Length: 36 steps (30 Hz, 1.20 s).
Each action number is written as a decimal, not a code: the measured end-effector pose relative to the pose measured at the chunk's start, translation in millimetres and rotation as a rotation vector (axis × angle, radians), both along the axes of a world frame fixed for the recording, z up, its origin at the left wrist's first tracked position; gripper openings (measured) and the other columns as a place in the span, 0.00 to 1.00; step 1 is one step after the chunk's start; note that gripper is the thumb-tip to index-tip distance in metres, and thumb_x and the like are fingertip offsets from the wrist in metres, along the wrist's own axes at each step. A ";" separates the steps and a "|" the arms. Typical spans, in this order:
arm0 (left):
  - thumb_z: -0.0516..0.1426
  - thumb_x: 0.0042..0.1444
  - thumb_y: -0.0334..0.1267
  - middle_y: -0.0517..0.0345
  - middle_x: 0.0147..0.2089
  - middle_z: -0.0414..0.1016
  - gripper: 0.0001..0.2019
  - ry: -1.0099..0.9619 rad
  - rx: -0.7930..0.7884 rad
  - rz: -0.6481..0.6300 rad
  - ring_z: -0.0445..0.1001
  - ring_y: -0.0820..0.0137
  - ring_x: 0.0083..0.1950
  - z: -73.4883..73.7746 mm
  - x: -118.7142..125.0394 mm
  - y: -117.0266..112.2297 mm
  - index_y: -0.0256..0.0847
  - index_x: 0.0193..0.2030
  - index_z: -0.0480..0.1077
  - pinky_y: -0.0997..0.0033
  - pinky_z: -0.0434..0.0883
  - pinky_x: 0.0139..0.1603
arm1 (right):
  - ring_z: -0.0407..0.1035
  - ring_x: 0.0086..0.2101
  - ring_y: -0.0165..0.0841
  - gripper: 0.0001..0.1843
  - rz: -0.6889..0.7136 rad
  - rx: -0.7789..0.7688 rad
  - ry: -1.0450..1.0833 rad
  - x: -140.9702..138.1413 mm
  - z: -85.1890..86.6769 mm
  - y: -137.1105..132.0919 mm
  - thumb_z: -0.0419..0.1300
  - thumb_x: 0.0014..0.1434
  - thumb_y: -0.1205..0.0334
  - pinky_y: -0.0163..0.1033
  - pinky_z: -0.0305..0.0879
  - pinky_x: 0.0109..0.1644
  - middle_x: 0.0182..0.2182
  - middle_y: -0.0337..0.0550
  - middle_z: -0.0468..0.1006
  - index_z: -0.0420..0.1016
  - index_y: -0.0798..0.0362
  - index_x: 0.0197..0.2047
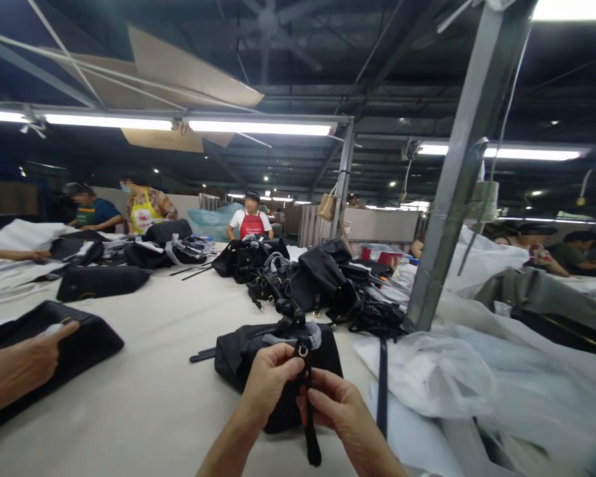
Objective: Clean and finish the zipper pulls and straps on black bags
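Observation:
A black bag [238, 361] lies on the pale table in front of me. Above its front side, my left hand [273, 374] pinches a black strap [312, 437] close to a small gold ring [302, 352]. My right hand [330, 401] has its thumb and fingers closed on the same strap a little lower down. The strap's rounded end hangs below my fingers. Clear plastic wrap [314, 336] sits around the bag's handle, just behind the ring. A reddish bit beside the strap is too small to make out.
At left, another person's hand [20, 371] rests on a black bag [92, 338]. Black bags and straps [322, 281] pile up ahead. A metal post [447, 179] rises at right beside clear plastic sheeting [432, 371]. Several people work farther back.

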<state>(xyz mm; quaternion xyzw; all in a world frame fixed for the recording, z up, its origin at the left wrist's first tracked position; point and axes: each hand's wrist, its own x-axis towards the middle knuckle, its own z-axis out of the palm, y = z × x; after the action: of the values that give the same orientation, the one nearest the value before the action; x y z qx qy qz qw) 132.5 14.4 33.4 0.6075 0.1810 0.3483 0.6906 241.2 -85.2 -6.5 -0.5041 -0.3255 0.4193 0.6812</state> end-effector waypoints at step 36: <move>0.61 0.35 0.32 0.64 0.17 0.66 0.05 0.250 -0.079 -0.194 0.63 0.77 0.22 -23.8 -6.0 4.3 0.35 0.17 0.68 0.74 0.60 0.27 | 0.67 0.23 0.29 0.23 -0.089 -0.006 -0.400 1.0 -1.4 -1.2 0.60 0.51 0.66 0.37 0.65 0.28 0.23 0.28 0.70 0.64 0.54 0.51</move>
<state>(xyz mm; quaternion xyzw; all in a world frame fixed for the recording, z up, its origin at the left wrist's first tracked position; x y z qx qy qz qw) 126.5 18.7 9.6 0.6330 0.2196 0.1945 0.7164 242.2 -86.3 -7.9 -0.5933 -0.4304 0.2815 0.6192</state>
